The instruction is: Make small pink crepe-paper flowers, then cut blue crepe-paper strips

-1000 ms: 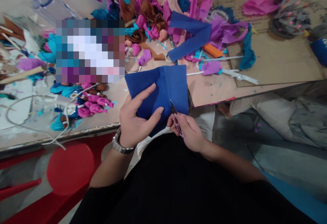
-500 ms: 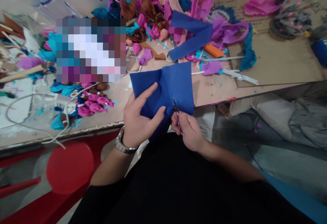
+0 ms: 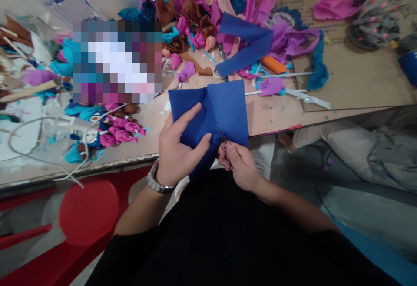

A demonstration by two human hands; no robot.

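Observation:
A piece of deep blue paper [image 3: 230,103], creased down the middle, is held at the table's front edge. My left hand [image 3: 180,142], with a metal watch at the wrist, grips its left part; thumb and index finger lie spread on top, and the other fingers are partly hidden behind the sheet. My right hand [image 3: 239,162] is closed around small dark scissors [image 3: 223,135]. Their blades point up and slightly left at the paper's crease, near my left thumb. The lower part of the paper hangs toward my black shirt.
Behind the paper lie a folded blue strip [image 3: 247,51], an orange utility knife [image 3: 273,64] and heaped coloured crepe paper [image 3: 195,12]. Pink paper bundles [image 3: 120,130] and a white cord [image 3: 42,160] are at left. A red stool [image 3: 89,212] stands below; another person's leg [image 3: 332,142] shows at right.
The scissor blades look closer together and tip slightly further left on the paper. Both hands keep nearly the same place; the whole view has shifted a little.

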